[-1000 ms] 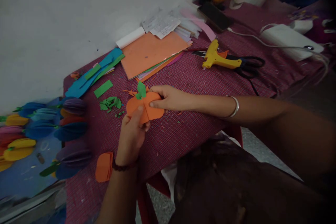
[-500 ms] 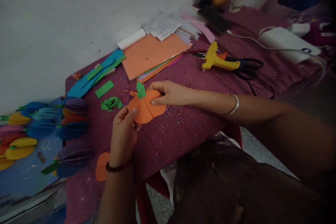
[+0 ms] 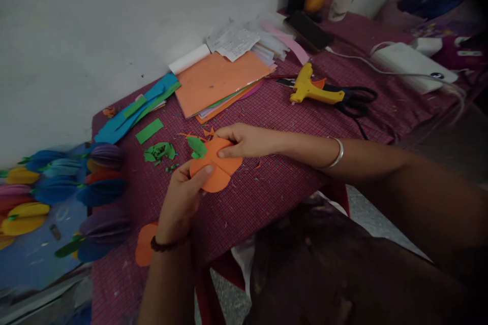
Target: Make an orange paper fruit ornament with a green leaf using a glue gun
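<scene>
Between both hands is an orange paper pumpkin (image 3: 214, 171) with a fold line down its middle and green paper leaves (image 3: 197, 147) at its top. My left hand (image 3: 185, 190) pinches its left side, thumb on the front. With thumb on top and fingers behind, my right hand (image 3: 240, 141) grips the upper right part. Green paper scraps (image 3: 159, 152) and a green paper strip (image 3: 150, 131) lie on the cloth left of the pumpkin. Another orange paper piece (image 3: 146, 245) lies partly hidden behind my left forearm.
Orange paper sheets (image 3: 219, 81) are stacked near the wall, beside blue paper strips (image 3: 125, 117). A yellow glue gun (image 3: 316, 90) rests by black-handled scissors (image 3: 358, 97). Behind are a phone (image 3: 308, 30), paper cup (image 3: 344, 0) and white power box (image 3: 414, 67). Finished paper pumpkins (image 3: 59, 190) fill the left.
The paper pumpkin has tilted and moved slightly down. My left thumb has shifted inward on it, nearer the fold. The leaves now lean further left.
</scene>
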`<state>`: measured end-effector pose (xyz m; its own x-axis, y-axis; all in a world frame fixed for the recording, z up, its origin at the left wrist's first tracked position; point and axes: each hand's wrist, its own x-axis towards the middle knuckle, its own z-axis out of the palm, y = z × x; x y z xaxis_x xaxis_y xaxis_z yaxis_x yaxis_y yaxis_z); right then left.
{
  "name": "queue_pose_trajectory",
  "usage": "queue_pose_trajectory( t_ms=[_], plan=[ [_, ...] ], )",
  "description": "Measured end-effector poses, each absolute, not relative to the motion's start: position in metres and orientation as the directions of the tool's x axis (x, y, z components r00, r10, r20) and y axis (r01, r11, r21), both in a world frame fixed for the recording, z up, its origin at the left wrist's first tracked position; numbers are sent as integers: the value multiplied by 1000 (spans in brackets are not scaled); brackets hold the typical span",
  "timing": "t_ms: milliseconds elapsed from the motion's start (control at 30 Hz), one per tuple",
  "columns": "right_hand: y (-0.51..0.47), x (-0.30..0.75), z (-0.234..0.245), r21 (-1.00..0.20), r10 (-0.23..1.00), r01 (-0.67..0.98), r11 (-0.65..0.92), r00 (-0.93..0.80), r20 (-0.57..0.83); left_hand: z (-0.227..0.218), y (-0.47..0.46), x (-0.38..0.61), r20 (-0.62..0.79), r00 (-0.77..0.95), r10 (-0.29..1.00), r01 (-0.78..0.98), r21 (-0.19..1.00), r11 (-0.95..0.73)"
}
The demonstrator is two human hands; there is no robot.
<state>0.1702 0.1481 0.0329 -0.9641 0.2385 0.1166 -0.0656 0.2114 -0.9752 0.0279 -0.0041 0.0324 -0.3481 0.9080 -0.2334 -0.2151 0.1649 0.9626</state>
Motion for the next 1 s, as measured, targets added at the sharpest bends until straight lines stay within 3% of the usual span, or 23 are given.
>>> queue_pose_trajectory(
  t_ms=[167,267,467,600,733,1000],
  plan=[
    [147,171,32,-956,109,-110,272,-984,144,32,-2,34,-295,-341,893,-245,945,218],
    [147,170,31,-964,156,-111,242,-976,151,29,0,36,-282,-425,860,-261,948,182],
    [138,167,28,-1000,263,-12,-12,-965,8,26,1,34,-191,-560,806,-347,938,-19],
    [127,165,27,-992,250,7,122,-968,24,27,2,36,-138,-583,800,-349,933,-94],
    [122,163,30,-946,385,34,322,-918,98,29,2,39,-110,-589,801,-331,936,-115],
    [129,162,31,-934,547,-28,355,-805,232,30,2,35,-134,-582,802,-325,943,-77]
  ],
)
